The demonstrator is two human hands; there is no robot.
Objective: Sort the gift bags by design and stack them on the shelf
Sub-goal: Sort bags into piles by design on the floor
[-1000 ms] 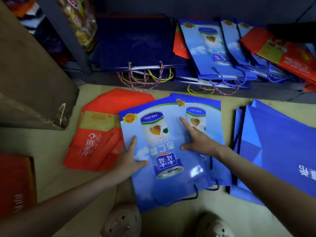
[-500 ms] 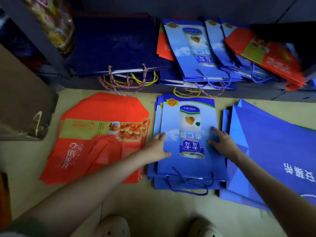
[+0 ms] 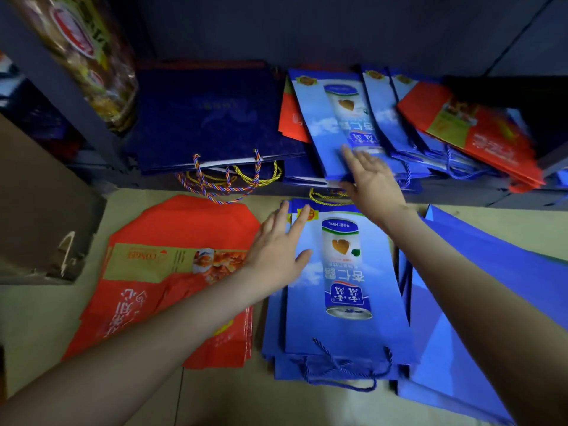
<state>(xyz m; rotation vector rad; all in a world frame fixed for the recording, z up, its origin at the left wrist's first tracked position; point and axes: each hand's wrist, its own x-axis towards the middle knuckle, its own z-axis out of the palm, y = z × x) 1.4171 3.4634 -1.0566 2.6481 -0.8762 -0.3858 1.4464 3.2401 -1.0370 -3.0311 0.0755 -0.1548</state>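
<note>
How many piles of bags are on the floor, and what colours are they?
Red pile: 1
Blue pile with a can picture: 1
Plain blue pile: 1
Total: 3

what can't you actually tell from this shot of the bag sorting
All head view.
- How many bags lie in the floor can-print stack: the top bag covers all but edges.
- Any print on the plain blue bags: cut off by the right edge.
- Lettering on the shelf's red bag: blurred.
- Whether the right hand touches the shelf's can-print bags: hand is blurred.
- Motif on the navy bags: too dim.
</note>
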